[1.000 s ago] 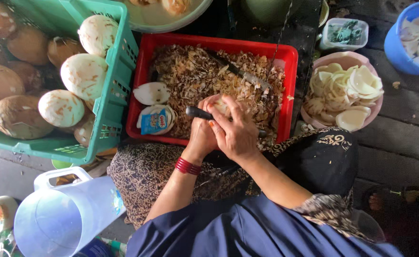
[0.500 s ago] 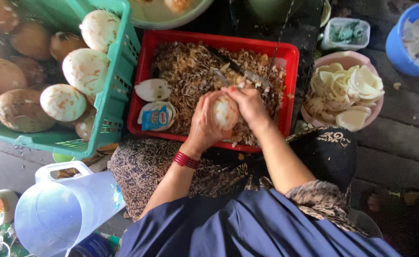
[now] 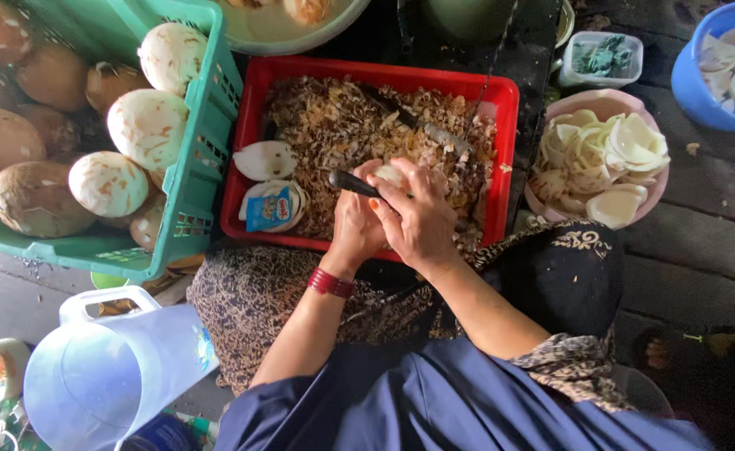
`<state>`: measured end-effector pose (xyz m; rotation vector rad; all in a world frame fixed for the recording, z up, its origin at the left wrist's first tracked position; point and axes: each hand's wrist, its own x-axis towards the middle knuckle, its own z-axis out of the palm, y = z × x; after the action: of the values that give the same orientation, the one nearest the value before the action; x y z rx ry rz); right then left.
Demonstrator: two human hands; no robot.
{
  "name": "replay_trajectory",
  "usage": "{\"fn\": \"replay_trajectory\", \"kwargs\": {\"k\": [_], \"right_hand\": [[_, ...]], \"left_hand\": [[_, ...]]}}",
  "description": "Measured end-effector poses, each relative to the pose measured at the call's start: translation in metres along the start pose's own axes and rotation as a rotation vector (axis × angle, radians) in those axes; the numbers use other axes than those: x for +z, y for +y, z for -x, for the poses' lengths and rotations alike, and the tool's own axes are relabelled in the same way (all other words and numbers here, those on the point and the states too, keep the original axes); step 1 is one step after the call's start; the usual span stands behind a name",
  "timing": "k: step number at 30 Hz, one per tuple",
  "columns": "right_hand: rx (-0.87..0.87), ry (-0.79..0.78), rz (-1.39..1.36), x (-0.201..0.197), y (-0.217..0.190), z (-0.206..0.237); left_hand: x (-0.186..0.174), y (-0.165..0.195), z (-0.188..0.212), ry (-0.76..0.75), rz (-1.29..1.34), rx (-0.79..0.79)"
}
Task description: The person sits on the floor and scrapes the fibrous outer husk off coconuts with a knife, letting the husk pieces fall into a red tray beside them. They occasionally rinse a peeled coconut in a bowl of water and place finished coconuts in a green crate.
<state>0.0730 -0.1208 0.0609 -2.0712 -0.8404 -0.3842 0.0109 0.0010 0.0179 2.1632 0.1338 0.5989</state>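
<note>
Both hands together over red plastic tray, closed round one pale, rounded piece of coconut flesh. Left hand gripping from the near side, fingers curled; dark slim handle of a knife or peeler projecting leftward from between the hands, blade hidden. Right hand cupped over the top of the piece, knuckles up, covering most of it; only a small creamy patch visible above the fingers. Red band on left wrist. Forearms converging from below, elbows bent.

Beneath and beyond the hands: brown shavings filling the tray. Left of the hands, in the tray: white coconut half-shell and a small blue packet. Further left: green plastic crate of peeled whitish and brown coconuts. Right of the hands: pink bowl of white coconut slices. Far right, beyond: blue bucket. Lower left, near the elbow: translucent plastic jug.
</note>
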Motion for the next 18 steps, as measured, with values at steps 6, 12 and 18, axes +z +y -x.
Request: {"fn": "replay_trajectory", "kwargs": {"k": [6, 12, 18], "right_hand": [[0.685, -0.257, -0.511, 0.011, 0.03, -0.012], [0.153, -0.1, -0.061, 0.007, 0.026, 0.0], [0.873, -0.119, -0.769, 0.021, 0.051, 0.001]], "left_hand": [[-0.002, 0.008, -0.003, -0.022, 0.028, -0.144], [-0.002, 0.004, 0.001, 0.025, 0.136, -0.088], [0.009, -0.011, 0.01, 0.135, 0.737, -0.44]]}}
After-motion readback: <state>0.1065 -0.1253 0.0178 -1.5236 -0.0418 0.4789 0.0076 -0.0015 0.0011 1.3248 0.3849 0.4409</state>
